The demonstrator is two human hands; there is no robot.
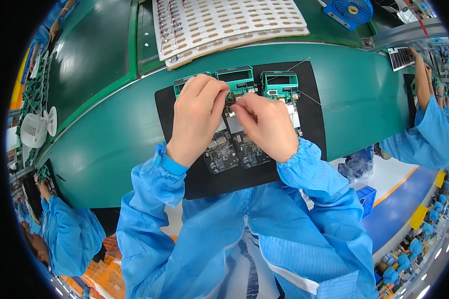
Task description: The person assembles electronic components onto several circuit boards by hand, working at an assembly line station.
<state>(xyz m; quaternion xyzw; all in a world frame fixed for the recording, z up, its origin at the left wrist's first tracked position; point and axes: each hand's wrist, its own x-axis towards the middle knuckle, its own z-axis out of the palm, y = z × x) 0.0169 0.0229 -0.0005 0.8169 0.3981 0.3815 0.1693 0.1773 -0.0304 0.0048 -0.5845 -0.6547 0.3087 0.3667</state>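
Observation:
Three dark circuit boards, each with a green plastic frame at its far end, lie side by side on a black mat [194, 185]. Over the left and middle boards, my left hand [197, 112] is closed in a pinch near the middle green frame [234, 74]. My right hand [268, 122] is closed too, its fingertips just right of the left ones, above the middle circuit board [252, 152]. Whatever the fingertips hold is too small to make out. The right green frame [279, 79] shows beside my right hand, with a thin wire sticking out. My left hand partly covers the left frame [181, 87].
Beyond the mat, stacked white slotted trays [229, 30] hold several small wired parts. A blue fan [351, 11] stands at the far right, a white fan [35, 128] at the left. Co-workers in blue sit on both sides; one at right holds a dark panel [400, 58].

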